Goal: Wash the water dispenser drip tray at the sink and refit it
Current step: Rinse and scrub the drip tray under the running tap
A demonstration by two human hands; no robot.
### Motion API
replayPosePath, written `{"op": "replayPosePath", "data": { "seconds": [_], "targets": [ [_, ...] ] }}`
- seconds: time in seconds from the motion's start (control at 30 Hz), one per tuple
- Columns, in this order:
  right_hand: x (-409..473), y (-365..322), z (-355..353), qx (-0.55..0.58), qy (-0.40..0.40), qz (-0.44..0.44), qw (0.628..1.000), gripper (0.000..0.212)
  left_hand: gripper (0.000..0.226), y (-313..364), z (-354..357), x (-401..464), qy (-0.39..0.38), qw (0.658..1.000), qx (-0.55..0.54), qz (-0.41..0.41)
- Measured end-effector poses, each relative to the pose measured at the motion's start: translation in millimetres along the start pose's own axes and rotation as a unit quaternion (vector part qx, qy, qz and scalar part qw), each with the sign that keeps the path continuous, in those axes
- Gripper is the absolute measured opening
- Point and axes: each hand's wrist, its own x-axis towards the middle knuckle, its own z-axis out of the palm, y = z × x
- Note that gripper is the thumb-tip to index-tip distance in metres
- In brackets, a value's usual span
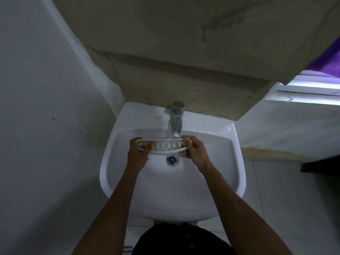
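Over the white sink [108, 181], the left hand [137, 153] grips one end of the slotted white tray [163, 146] and the right hand [195, 149] pinches the other end. The drain [172, 159] lies just below the grip. Beyond it, the tap [177, 120] runs water onto the tray's right part.
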Motion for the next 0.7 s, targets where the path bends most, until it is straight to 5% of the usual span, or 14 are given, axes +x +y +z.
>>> {"op": "replayPosePath", "data": {
  "seconds": [0.3,0.5,0.7],
  "targets": [
    [0.9,7.2,7.3,-0.087,0.008,-0.038,0.995,0.030,0.097,24.6,18.2,-14.1,0.060,0.993,0.101,0.024],
    [-0.5,3.7,3.0,-0.079,-0.010,-0.031,0.996,0.026,0.079,24.3,14.0,-9.2,0.017,0.995,0.095,-0.010],
    [-2.7,4.0,11.7,-0.078,-0.026,-0.039,0.996,0.021,0.091,15.8,11.5,-8.7,0.038,0.994,0.086,-0.049]
  ]
}}
